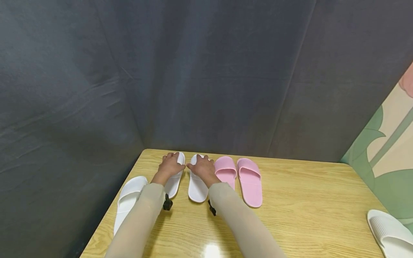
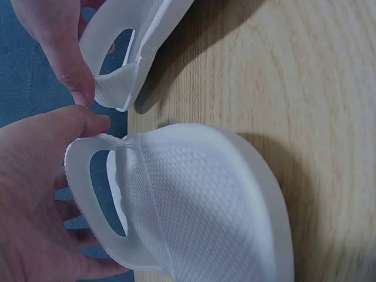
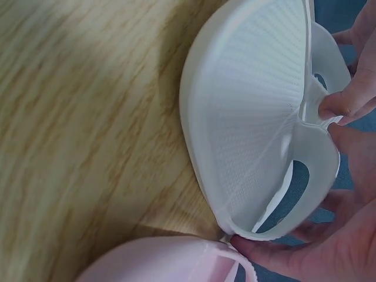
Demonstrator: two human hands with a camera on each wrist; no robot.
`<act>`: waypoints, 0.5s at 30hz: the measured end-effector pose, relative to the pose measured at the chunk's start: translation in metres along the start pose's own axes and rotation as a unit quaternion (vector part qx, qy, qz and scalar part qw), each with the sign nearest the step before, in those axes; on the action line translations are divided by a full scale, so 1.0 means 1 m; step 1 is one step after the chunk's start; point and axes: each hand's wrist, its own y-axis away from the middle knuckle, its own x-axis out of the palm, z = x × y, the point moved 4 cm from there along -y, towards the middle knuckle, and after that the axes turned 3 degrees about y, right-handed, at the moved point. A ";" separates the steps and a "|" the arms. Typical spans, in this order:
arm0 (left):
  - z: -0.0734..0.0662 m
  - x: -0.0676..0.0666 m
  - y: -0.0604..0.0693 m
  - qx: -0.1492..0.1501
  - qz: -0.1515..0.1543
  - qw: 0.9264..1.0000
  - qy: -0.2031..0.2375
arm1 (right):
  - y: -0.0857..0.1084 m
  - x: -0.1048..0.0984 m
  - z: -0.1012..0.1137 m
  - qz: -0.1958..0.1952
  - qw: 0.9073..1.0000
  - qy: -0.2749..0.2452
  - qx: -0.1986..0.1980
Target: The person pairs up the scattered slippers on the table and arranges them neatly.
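Note:
In the head view, my left hand (image 1: pixel 169 165) holds the strap end of a white slipper (image 1: pixel 173 184), and my right hand (image 1: pixel 204 167) holds another white slipper (image 1: pixel 197 188) beside it. The left wrist view has the left hand (image 2: pixel 35 200) with its thumb on the near strap edge of its slipper (image 2: pixel 205 205) and fingers round the far side; the other hand (image 2: pixel 59 44) pinches its own slipper's strap. From the right wrist, the right hand (image 3: pixel 329 235) spans the strap of its slipper (image 3: pixel 252 106), thumb near the left hand's thumb. Both slippers lie sole down.
Two pink slippers (image 1: pixel 226 175) (image 1: pixel 251 186) lie just right of the white pair on the wooden table (image 1: pixel 306 200). A white slipper (image 1: pixel 127 200) is beside the left forearm, another (image 1: pixel 392 233) at the far right. Dark fabric (image 1: pixel 209 79) hangs behind the table.

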 end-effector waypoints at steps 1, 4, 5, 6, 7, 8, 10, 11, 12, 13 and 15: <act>0.000 0.000 0.000 0.000 -0.001 1.000 0.001 | 0.000 0.000 0.000 0.000 1.000 -0.001 0.000; 0.002 0.002 -0.001 -0.001 -0.001 1.000 0.002 | 0.001 0.000 0.000 0.002 1.000 -0.008 0.002; 0.003 0.002 -0.001 -0.001 -0.001 1.000 0.003 | 0.001 0.001 0.000 0.004 1.000 -0.010 0.003; 0.003 0.003 -0.001 -0.001 -0.001 1.000 0.003 | 0.001 0.001 0.000 0.006 1.000 -0.011 0.004; 0.004 0.004 -0.001 -0.002 -0.001 1.000 0.004 | 0.001 0.001 0.000 0.008 1.000 -0.011 0.005; 0.004 0.004 -0.002 -0.002 0.000 1.000 0.005 | 0.001 0.002 0.000 0.009 1.000 -0.012 0.006; 0.004 0.005 -0.002 -0.004 0.002 1.000 0.009 | 0.001 0.002 -0.001 0.011 1.000 -0.012 0.009; 0.004 0.005 -0.001 -0.005 0.003 1.000 0.010 | 0.001 0.003 -0.001 0.012 1.000 -0.011 0.010; 0.004 0.006 -0.001 -0.005 0.004 1.000 0.011 | 0.000 0.003 -0.001 0.012 1.000 -0.010 0.010; 0.004 0.006 -0.001 -0.006 0.005 1.000 0.012 | 0.000 0.003 -0.002 0.012 1.000 -0.009 0.010; 0.004 0.006 -0.001 -0.006 0.005 1.000 0.010 | -0.001 0.005 -0.002 0.016 1.000 -0.005 0.011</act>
